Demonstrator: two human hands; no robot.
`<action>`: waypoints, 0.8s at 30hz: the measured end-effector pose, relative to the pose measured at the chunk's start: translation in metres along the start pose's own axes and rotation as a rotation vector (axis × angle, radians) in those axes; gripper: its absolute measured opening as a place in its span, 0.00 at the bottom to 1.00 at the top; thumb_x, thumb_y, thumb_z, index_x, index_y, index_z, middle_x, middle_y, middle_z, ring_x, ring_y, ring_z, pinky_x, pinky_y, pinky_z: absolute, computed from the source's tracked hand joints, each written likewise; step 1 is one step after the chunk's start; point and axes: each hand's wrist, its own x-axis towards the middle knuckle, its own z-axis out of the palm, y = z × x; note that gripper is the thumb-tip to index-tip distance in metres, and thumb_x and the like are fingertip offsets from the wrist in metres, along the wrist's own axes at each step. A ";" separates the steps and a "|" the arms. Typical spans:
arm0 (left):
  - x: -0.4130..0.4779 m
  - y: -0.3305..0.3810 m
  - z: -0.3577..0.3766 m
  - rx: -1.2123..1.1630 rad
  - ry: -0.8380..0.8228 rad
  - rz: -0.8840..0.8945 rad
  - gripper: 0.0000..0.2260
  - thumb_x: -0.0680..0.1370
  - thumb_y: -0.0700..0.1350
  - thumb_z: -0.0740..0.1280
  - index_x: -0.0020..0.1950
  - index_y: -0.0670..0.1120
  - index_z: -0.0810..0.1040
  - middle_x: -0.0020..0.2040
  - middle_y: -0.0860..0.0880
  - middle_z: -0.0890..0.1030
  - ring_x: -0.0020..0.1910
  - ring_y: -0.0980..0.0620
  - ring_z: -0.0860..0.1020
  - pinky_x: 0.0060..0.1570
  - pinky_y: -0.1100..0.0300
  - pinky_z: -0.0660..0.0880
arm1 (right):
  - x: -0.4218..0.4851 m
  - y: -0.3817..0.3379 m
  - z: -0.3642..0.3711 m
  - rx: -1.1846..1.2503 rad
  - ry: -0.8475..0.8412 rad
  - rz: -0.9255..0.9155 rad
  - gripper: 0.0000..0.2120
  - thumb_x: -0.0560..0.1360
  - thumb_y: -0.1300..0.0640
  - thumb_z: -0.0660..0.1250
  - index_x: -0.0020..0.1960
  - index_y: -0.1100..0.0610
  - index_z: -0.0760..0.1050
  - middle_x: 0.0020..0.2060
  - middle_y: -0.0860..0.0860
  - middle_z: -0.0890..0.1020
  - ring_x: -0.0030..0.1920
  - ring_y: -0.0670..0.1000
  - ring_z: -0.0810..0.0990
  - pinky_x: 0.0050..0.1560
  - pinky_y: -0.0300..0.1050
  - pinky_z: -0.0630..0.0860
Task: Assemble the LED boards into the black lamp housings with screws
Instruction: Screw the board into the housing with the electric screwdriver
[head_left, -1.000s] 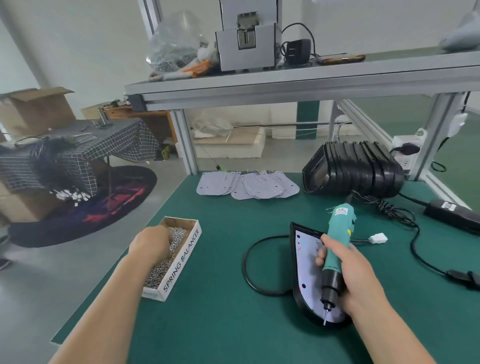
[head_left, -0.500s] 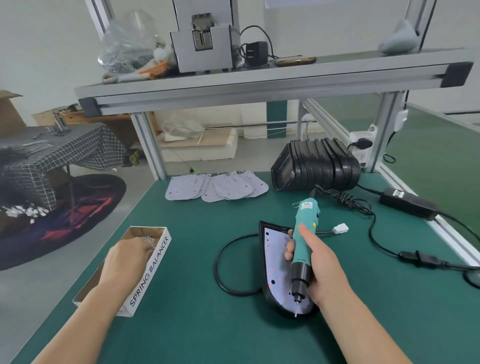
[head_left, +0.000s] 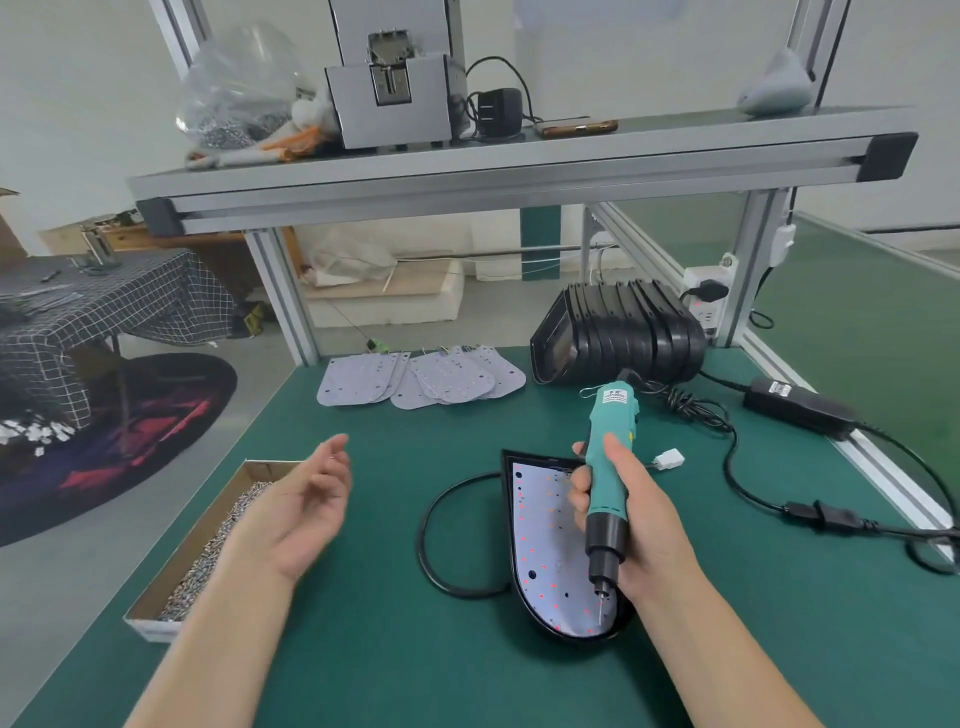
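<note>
Head view, green mat (head_left: 415, 670). One black housing (head_left: 530, 457) lies flat on the mat just in front of the person, pointed end near, with an LED board (head_left: 545, 545) seated inside it; red dots show across the board face. Right hand (head_left: 639, 514) is wrapped round a teal screwdriver (head_left: 608, 467), thumb along the near side, fingers curled round the far side. The tool is held tilted, bit down, tip over the near end of the board close to the rim; contact with the board cannot be made out. Left hand (head_left: 306, 512) hovers above the mat between box (head_left: 260, 467) and housing, palm turned inward and up, fingers relaxed and slightly bent; nothing shows in its grasp. The box is cardboard, sits at the left edge of the mat and holds loose screws (head_left: 218, 551). A black cable (head_left: 423, 530) loops out from the housing's left side. A white connector (head_left: 669, 459) lies just beyond the right hand. Spare boards (head_left: 421, 382) lie fanned and overlapping at the far edge of the mat. A stack of housings (head_left: 623, 332) lies on its side to their right. An adapter (head_left: 797, 408) sits at the right edge, its lead running along the mat.
</note>
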 end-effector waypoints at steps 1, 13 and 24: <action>-0.004 -0.014 0.012 -0.017 -0.049 -0.080 0.06 0.78 0.38 0.64 0.49 0.37 0.80 0.41 0.46 0.75 0.32 0.59 0.75 0.27 0.73 0.73 | 0.001 -0.001 0.000 0.002 0.002 -0.016 0.17 0.76 0.47 0.67 0.56 0.58 0.74 0.32 0.52 0.76 0.28 0.48 0.72 0.26 0.37 0.72; 0.014 -0.160 0.108 0.652 -0.174 -0.263 0.10 0.81 0.31 0.62 0.43 0.35 0.80 0.32 0.46 0.78 0.26 0.59 0.74 0.24 0.71 0.67 | 0.010 -0.048 -0.029 0.037 -0.095 -0.176 0.18 0.76 0.49 0.65 0.59 0.59 0.75 0.30 0.54 0.74 0.26 0.49 0.69 0.24 0.38 0.68; 0.024 -0.174 0.090 1.093 -0.061 -0.019 0.04 0.76 0.33 0.70 0.41 0.38 0.82 0.25 0.46 0.77 0.23 0.52 0.75 0.25 0.65 0.66 | 0.016 -0.038 -0.023 0.123 -0.152 -0.081 0.20 0.78 0.42 0.63 0.59 0.57 0.77 0.35 0.54 0.77 0.31 0.49 0.74 0.27 0.37 0.70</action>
